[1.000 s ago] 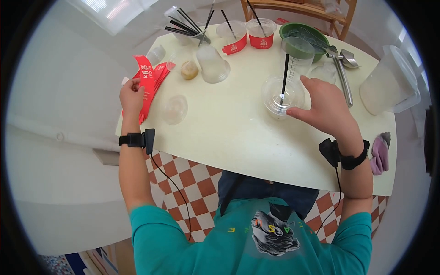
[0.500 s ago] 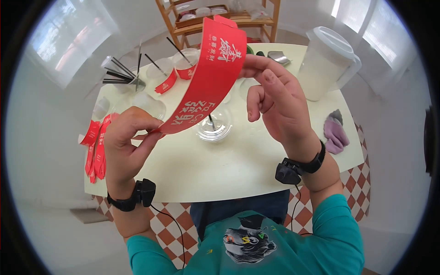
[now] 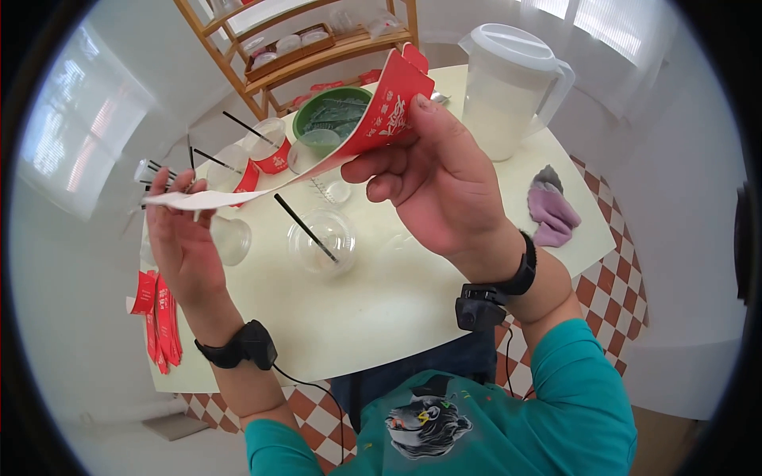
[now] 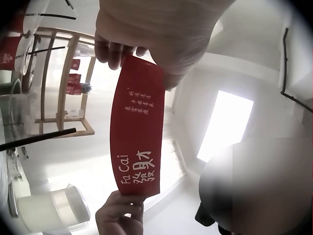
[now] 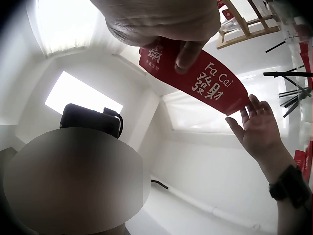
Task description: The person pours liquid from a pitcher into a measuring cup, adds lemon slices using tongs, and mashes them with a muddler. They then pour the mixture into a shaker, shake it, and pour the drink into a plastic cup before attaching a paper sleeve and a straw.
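A red printed paper cup sleeve point(image 3: 394, 107) stretches between the hands above the table. My right hand point(image 3: 444, 178) pinches one end, thumb on the printed face and fingers folded behind. At the other end, the fairly straight fingers and thumb of my left hand point(image 3: 186, 246) touch the sleeve's edges; the right wrist view shows that hand point(image 5: 261, 132) with thumb spread from fingers. Below, a clear plastic cup point(image 3: 343, 252) with a black straw point(image 3: 305, 228) stands on the table. More red sleeves point(image 3: 164, 329) lie stacked at the left edge.
Toward the back stand a cup with a red sleeve point(image 3: 274, 161) and a green bowl point(image 3: 305, 111). A lidded pitcher point(image 3: 496, 95) stands at the back right, a purple cloth point(image 3: 553, 214) lies right, and a wooden shelf point(image 3: 317, 54) stands beyond the table point(image 3: 397, 305).
My left hand took a red sleeve from the stack and lifted it. My right hand left the clear cup and now grips the sleeve's other end. The left fingers have straightened.
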Demonstrator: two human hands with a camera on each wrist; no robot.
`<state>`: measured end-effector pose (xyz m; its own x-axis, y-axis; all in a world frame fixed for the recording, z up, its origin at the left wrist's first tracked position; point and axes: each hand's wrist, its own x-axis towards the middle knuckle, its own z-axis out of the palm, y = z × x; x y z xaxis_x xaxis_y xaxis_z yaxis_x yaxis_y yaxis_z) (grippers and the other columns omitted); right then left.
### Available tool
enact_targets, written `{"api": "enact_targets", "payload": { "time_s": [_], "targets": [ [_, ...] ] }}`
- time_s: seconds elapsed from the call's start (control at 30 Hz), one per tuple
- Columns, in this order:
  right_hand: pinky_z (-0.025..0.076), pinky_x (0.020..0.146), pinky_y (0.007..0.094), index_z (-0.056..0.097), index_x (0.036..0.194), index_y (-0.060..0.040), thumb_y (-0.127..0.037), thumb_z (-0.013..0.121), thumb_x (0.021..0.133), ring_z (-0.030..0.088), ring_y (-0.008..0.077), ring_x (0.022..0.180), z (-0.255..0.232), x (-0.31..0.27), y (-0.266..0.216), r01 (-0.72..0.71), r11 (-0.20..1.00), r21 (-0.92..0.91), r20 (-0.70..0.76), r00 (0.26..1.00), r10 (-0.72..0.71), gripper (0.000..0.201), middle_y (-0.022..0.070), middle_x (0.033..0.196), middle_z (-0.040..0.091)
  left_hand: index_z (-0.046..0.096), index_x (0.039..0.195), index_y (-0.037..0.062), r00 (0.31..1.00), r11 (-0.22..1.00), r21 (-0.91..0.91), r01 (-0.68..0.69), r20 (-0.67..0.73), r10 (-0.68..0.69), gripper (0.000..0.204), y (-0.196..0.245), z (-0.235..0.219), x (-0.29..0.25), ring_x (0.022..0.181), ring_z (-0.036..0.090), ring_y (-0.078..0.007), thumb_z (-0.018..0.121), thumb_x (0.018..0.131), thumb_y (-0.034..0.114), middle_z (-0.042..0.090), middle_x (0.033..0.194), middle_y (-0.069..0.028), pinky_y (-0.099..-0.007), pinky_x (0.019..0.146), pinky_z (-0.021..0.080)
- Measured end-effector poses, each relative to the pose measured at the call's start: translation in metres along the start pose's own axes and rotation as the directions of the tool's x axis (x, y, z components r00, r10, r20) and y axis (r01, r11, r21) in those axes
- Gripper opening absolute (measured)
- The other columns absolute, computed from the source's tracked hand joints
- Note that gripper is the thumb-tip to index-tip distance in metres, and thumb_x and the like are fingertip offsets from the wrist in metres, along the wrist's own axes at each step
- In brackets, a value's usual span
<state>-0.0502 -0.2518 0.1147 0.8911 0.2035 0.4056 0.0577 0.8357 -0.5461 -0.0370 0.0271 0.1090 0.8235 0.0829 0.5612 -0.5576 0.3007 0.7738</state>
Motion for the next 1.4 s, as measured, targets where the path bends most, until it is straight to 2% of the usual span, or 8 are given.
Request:
{"api": "enact_targets", "payload": {
  "time_s": [0.07, 0.2, 0.27, 0.4, 0.53, 0.67, 0.97, 1.4],
  "targets": [
    [0.057, 0.063, 0.0291, 0.058, 0.113, -0.0016, -0.029, 0.049, 0.099, 0.070, 0.0240, 0.081, -0.004, 0.001, 0.002, -0.029, 0.997, 0.066, 0.006, 1.000, 0.029, 0.032, 0.0136, 0.097, 0.069, 0.034, 0.141, -0.0020, 0.997, 0.996, -0.062, 0.069, 0.023, -0.067, 0.055, -0.009, 0.006, 0.003, 0.108, 0.055, -0.0203, 0.051, 0.097, 0.027, 0.054, 0.122, -0.0119, -0.0260, 0.084, 0.044],
    [0.058, 0.065, 0.0318, 0.060, 0.109, -0.0036, -0.039, 0.042, 0.100, 0.069, 0.0289, 0.087, -0.006, 0.003, 0.003, -0.042, 0.999, -0.031, -0.093, 0.995, 0.039, 0.041, 0.0170, 0.103, 0.066, 0.038, 0.136, -0.0028, 0.960, 0.711, -0.648, 0.274, 0.229, -0.161, 0.049, -0.017, 0.012, 0.013, 0.083, 0.049, -0.0178, 0.054, 0.095, 0.018, 0.050, 0.093, -0.0058, -0.0290, 0.073, 0.047],
    [0.059, 0.069, 0.0348, 0.062, 0.093, -0.0058, -0.044, 0.041, 0.099, 0.067, 0.0285, 0.091, -0.016, 0.007, 0.005, -0.034, 0.992, 0.122, 0.070, 0.997, 0.026, 0.044, 0.0149, 0.097, 0.065, 0.043, 0.127, -0.0022, 0.947, 0.543, -0.782, 0.306, 0.308, -0.091, 0.042, -0.018, 0.016, 0.015, 0.082, 0.048, -0.0173, 0.058, 0.092, 0.015, 0.048, 0.090, -0.0045, -0.0304, 0.075, 0.047],
    [0.055, 0.069, 0.0298, 0.059, 0.077, -0.0104, -0.049, 0.045, 0.096, 0.064, 0.0179, 0.077, -0.015, 0.010, 0.002, 0.025, 0.999, -0.027, 0.053, 0.998, -0.023, 0.045, 0.0093, 0.086, 0.064, 0.046, 0.117, 0.0002, 0.889, 0.671, -0.627, 0.395, 0.444, -0.109, 0.033, -0.013, 0.026, 0.009, 0.079, 0.046, -0.0162, 0.060, 0.092, 0.016, 0.045, 0.083, -0.0030, -0.0291, 0.077, 0.046],
    [0.046, 0.078, 0.0262, 0.064, 0.089, -0.0056, -0.034, 0.055, 0.092, 0.058, 0.0135, 0.085, -0.009, 0.009, 0.004, 0.096, 0.965, -0.243, 0.003, 0.995, -0.098, 0.030, 0.0071, 0.092, 0.064, 0.057, 0.111, -0.0019, 0.926, 0.943, -0.146, 0.300, 0.283, -0.250, 0.028, -0.011, 0.027, 0.000, 0.077, 0.056, -0.0102, 0.064, 0.086, 0.010, 0.058, 0.085, -0.0024, -0.0230, 0.072, 0.047],
    [0.048, 0.077, 0.0262, 0.064, 0.103, 0.0023, -0.012, 0.070, 0.080, 0.058, 0.0107, 0.085, -0.014, 0.007, 0.011, 0.002, 0.930, -0.368, 0.133, 0.990, 0.051, 0.027, 0.0053, 0.094, 0.064, 0.056, 0.118, -0.0032, 0.895, 0.938, 0.234, 0.257, 0.308, -0.322, 0.039, 0.002, 0.049, -0.008, 0.076, 0.058, -0.0059, 0.066, 0.080, 0.001, 0.060, 0.081, -0.0012, -0.0194, 0.070, 0.047],
    [0.049, 0.070, 0.0251, 0.063, 0.078, 0.0038, -0.010, 0.070, 0.068, 0.058, 0.0117, 0.077, -0.001, 0.001, 0.021, 0.208, 0.515, -0.832, 0.196, 0.977, -0.078, 0.018, 0.0088, 0.095, 0.065, 0.052, 0.124, -0.0026, 0.819, 0.923, 0.275, 0.269, 0.439, -0.369, 0.039, 0.002, 0.062, -0.016, 0.080, 0.054, -0.0062, 0.055, 0.086, 0.007, 0.057, 0.086, -0.0008, -0.0207, 0.070, 0.045],
    [0.050, 0.072, 0.0273, 0.063, 0.076, 0.0054, -0.012, 0.069, 0.065, 0.062, 0.0168, 0.082, -0.007, 0.002, 0.025, 0.282, 0.330, -0.901, 0.282, 0.958, -0.047, 0.021, 0.0127, 0.103, 0.064, 0.046, 0.131, -0.0011, 0.850, 0.944, 0.214, 0.252, 0.418, -0.321, 0.053, -0.004, 0.061, -0.017, 0.078, 0.053, -0.0065, 0.060, 0.079, 0.000, 0.053, 0.089, -0.0024, -0.0196, 0.065, 0.048]
  ]
}}
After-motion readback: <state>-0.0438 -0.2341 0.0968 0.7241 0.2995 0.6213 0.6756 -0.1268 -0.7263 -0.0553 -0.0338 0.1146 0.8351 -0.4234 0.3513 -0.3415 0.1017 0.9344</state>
